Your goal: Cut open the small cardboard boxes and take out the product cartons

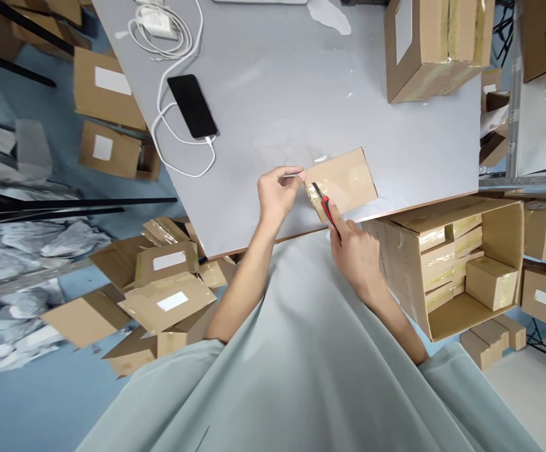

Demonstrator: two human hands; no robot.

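A small flat cardboard box (348, 179) lies near the front edge of the table, with shiny clear tape along its left end. My left hand (276, 196) is closed, thumb and fingers pinching the upper left corner of this box. Wrapped in my right hand (355, 251) is a red and black box cutter (326, 206). Its blade points up and left over the taped end of the box; I cannot tell whether the blade touches the cardboard.
On the grey table (273, 94) lie a black phone (192, 105) on a white cable and a white charger (158, 24). A large taped carton (435, 53) stands at the back right. An open carton (402, 267) of small boxes sits below right; discarded boxes (169, 301) pile up left.
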